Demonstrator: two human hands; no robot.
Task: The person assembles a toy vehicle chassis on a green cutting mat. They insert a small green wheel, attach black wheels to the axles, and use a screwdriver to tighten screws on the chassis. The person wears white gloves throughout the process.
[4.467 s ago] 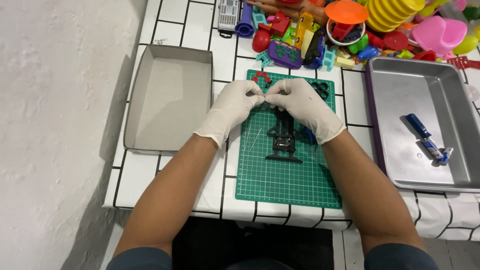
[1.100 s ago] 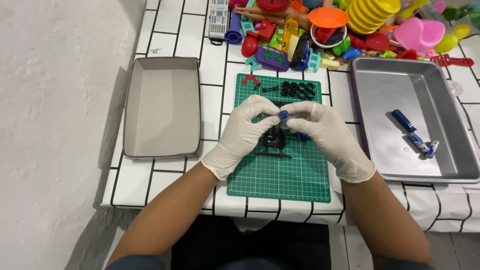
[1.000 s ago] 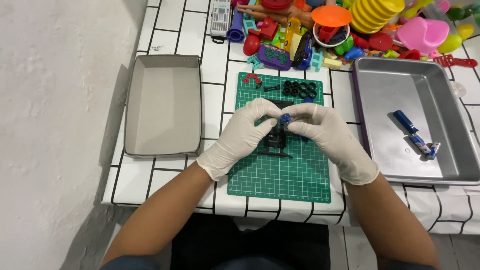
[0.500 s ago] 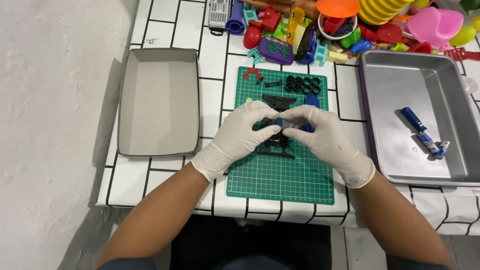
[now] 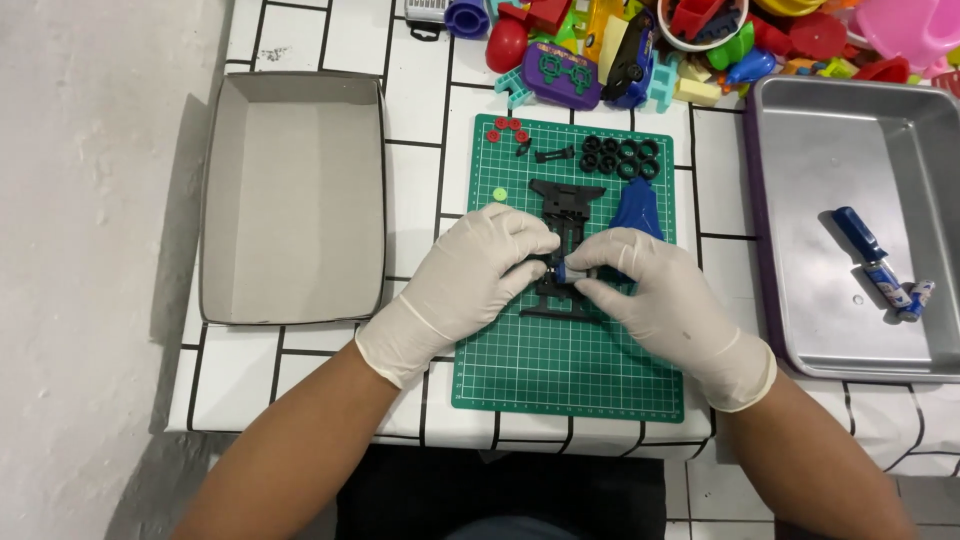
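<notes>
We pinch a small blue plastic part between both gloved hands, left hand and right hand, fingers closed on it, over the black plastic toy chassis on the green cutting mat; seating it likely needs careful alignment.

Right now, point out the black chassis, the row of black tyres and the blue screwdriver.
black chassis (image 5: 566,195), head view, on its upper end above the hands.
row of black tyres (image 5: 620,157), head view, on the middle of the cluster.
blue screwdriver (image 5: 858,235), head view, on its dark blue handle.
</notes>
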